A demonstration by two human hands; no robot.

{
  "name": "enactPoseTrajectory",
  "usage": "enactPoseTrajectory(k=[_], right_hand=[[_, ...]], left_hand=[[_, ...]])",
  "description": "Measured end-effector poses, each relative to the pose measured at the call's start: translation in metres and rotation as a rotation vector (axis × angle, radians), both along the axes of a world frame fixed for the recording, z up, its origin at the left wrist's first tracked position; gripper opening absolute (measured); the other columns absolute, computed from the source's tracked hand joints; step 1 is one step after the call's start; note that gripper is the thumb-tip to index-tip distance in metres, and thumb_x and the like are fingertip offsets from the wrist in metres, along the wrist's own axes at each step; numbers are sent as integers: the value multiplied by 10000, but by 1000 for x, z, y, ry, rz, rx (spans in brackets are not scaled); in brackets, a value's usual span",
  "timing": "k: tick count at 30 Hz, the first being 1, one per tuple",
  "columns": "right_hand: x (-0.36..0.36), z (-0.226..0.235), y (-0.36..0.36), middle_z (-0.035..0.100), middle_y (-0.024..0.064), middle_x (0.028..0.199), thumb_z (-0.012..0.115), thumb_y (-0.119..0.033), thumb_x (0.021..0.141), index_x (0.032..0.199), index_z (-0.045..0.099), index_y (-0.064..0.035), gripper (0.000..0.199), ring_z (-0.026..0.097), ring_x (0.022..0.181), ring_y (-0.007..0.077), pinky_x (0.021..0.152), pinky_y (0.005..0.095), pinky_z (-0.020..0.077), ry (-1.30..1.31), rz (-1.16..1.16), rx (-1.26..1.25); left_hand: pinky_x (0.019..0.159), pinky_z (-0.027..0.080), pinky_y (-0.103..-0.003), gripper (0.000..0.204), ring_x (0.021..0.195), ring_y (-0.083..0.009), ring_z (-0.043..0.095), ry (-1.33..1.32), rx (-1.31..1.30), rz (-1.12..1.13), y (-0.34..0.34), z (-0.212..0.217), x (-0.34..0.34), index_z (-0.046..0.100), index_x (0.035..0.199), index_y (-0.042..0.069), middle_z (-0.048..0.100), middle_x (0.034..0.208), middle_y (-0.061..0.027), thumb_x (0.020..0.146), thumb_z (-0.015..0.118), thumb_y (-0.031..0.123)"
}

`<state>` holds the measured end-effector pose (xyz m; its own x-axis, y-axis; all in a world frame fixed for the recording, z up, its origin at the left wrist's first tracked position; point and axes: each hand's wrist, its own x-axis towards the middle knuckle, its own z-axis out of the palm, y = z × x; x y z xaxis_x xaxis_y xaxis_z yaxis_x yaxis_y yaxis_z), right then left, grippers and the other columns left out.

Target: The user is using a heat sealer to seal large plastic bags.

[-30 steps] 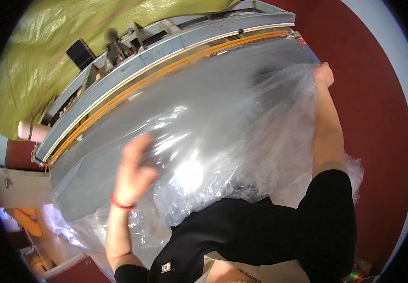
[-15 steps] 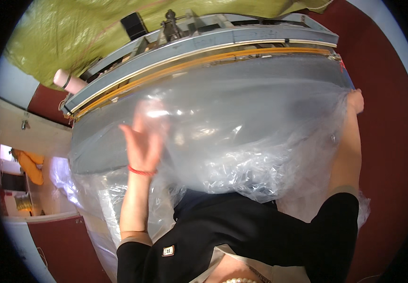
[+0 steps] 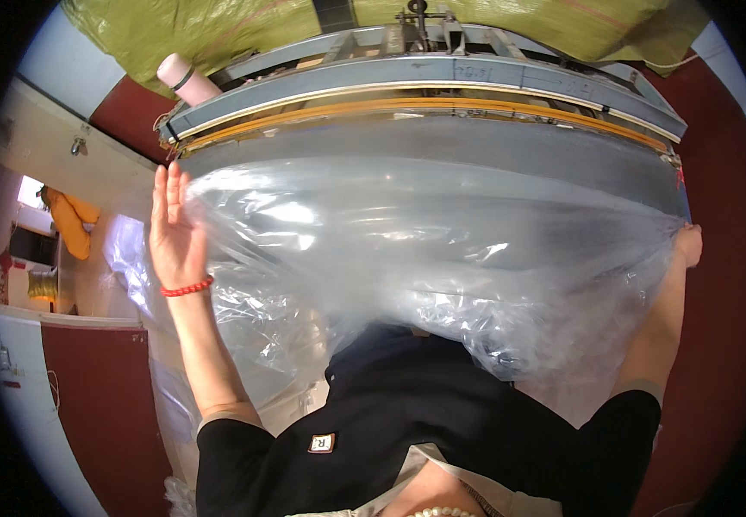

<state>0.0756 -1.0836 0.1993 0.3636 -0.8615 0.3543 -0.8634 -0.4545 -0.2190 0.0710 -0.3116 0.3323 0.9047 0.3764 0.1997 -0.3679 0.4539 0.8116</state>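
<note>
One head view I have: the right hand [image 3: 692, 245] clenches the clear plastic sheet [image 3: 373, 220], which spreads over the grey tabletop [image 3: 554, 146]. At the sheet's left side, the left hand [image 3: 177, 241] has straight fingers, released.

Clear plastic film [image 3: 373, 228] stretches between two hands [image 3: 179, 250] [image 3: 691, 246].

One left hand [image 3: 181, 247] and one right hand [image 3: 691, 245], two in all, show with one broad clear plastic sheet [image 3: 364, 228], its layers uncountable. There are one red bracelet [image 3: 187, 289], one pink cylinder [image 3: 199, 89], one square badge [image 3: 322, 444] and one beaded necklace [image 3: 442, 512].
</note>
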Motion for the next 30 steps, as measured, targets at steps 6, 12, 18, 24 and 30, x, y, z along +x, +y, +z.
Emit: enactPoseTrajectory(k=[6,12,18,24,30], right_hand=[[4,-2,-4,601,135,981,414,-340,855,1009,547,-109,308,563,924,341,739,456,444,30,32,24],[-12,-3,-16,597,125,996,403,-353,863,1014,543,-118,313,561,928,337,739,453,443,48,-44,-25],[-5,-6,-23,586,119,1021,408,-384,859,1014,544,-133,325,552,942,336,741,450,443,75,-27,32],[-1,-4,-16,589,108,1019,404,-376,861,1019,547,-141,317,555,940,322,745,431,448,96,-25,3],[-3,-1,-13,581,103,1044,386,-368,870,1029,549,-132,328,551,957,307,761,421,442,125,-58,-1]], left_hand=[[832,398,-305,593,994,-153,477,476,-93,-580,-69,-96,-89,342,1265,48,489,1135,-76,798,586,319],[521,368,-127,499,625,-20,428,150,-73,-240,2,-20,-46,369,1242,42,429,730,40,794,582,99],[473,342,-145,457,539,-21,376,-43,190,50,66,14,-16,382,1225,37,447,753,44,809,567,68],[523,367,-167,156,595,-50,477,13,1062,484,70,26,54,591,893,8,557,694,1,847,544,149],[865,363,-309,504,1005,-177,480,220,70,-26,71,-76,4,441,1154,67,511,1096,-55,878,360,480]])
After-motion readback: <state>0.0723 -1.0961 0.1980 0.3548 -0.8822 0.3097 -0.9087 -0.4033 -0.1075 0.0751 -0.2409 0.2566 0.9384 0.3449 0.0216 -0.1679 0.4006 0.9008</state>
